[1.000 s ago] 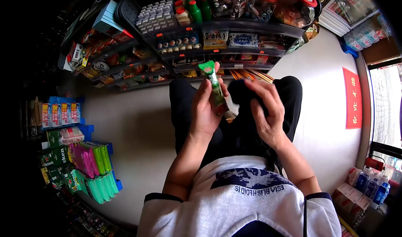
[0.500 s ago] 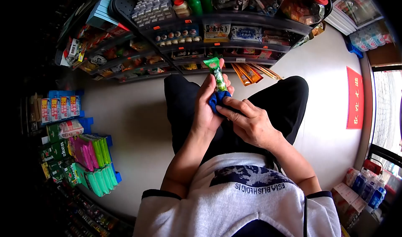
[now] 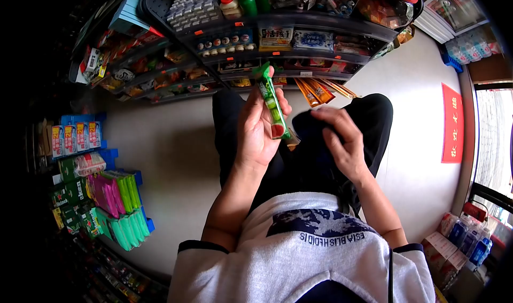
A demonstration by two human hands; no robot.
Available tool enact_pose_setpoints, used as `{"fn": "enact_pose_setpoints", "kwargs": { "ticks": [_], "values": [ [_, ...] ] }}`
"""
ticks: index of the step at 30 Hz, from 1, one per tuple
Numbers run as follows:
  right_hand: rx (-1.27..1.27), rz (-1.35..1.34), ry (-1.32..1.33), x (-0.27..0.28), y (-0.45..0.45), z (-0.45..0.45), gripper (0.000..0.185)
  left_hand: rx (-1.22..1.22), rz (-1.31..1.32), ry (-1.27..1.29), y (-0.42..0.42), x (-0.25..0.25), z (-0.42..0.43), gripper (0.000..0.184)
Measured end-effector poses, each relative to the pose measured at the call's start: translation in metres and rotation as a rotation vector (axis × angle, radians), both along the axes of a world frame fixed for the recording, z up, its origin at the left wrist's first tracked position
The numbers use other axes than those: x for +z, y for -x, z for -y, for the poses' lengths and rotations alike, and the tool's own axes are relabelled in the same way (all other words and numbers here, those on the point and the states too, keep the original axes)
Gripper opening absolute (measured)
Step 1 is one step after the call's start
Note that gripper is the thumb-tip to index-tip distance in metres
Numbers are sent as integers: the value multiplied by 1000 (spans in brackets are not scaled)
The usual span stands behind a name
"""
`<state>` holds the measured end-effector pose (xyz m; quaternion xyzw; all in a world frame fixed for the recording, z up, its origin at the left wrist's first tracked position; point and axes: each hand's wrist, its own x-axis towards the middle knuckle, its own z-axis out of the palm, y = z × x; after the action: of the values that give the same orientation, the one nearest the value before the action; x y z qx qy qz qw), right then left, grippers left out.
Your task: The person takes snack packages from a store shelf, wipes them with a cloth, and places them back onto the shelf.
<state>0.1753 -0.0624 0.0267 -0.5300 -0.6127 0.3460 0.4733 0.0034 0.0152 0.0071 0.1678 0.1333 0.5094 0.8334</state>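
A slim green packet (image 3: pixel 271 104) with a clear front rests in my left hand (image 3: pixel 256 134), held between the thumb and fingers above my lap. Its top end points toward the shelves, and a red round spot shows near its lower end. To the right, my right hand (image 3: pixel 344 142) is apart from the packet. A dark blue cloth (image 3: pixel 309 124) hangs at its fingertips, blurred and hard to separate from my black trousers. Part of a small pale item shows just below the packet, too hidden to name.
Shelves of snacks (image 3: pixel 294 59) stand ahead, with orange packets (image 3: pixel 315 91) jutting out low down. Stacked wipe packs (image 3: pixel 120 225) and boxes are at the left. Bottles (image 3: pixel 475 239) stand at the lower right, and a red sign (image 3: pixel 452 124) lies on the floor.
Half a second ago the blue cloth was against the packet's lower end; now my right hand has drawn it away to the right. The packet has tilted and more of its lower part shows.
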Motion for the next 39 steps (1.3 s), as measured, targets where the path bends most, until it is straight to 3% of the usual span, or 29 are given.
{"fn": "enact_pose_setpoints", "kwargs": {
  "ticks": [3,5,7,8,13,16,21,23,25,28,30,32,34,35,37,39],
  "values": [
    [-182,-64,-160,14,7,-15,33,1,-269,21,-8,3,12,46],
    [-224,-68,-225,22,19,-22,36,-10,-169,-36,-16,8,22,42],
    [-88,48,-246,25,27,-25,44,137,-396,-55,-26,8,31,49],
    [-64,72,-244,23,34,-26,46,138,-484,-271,-23,4,28,51],
    [65,113,-210,10,38,-13,51,233,-575,-172,-20,10,24,48],
    [103,221,-258,1,39,-2,58,320,-756,-310,-19,6,21,45],
    [134,295,-242,-7,35,8,63,251,-657,-159,-24,8,23,48],
    [137,285,-259,-8,35,8,63,287,-500,-106,-25,4,23,50],
    [140,278,-276,-9,33,7,64,350,-483,-307,-29,-1,23,48],
    [211,101,-149,1,26,8,61,325,-588,-313,-23,-4,19,48],
    [239,3,-108,13,15,7,53,126,-342,-147,-19,-5,16,50],
    [157,-34,-145,26,10,4,47,105,-323,-71,-17,-1,16,52],
    [24,27,-245,36,6,-2,49,-13,-271,-92,-8,12,18,49],
    [-35,50,-310,40,8,-8,49,31,-368,-18,-14,18,24,47],
    [-45,148,-402,47,16,-19,51,91,-476,-194,-23,20,26,43],
    [-21,255,-347,35,29,-25,53,132,-433,-163,-26,15,30,43]
  ]
}}
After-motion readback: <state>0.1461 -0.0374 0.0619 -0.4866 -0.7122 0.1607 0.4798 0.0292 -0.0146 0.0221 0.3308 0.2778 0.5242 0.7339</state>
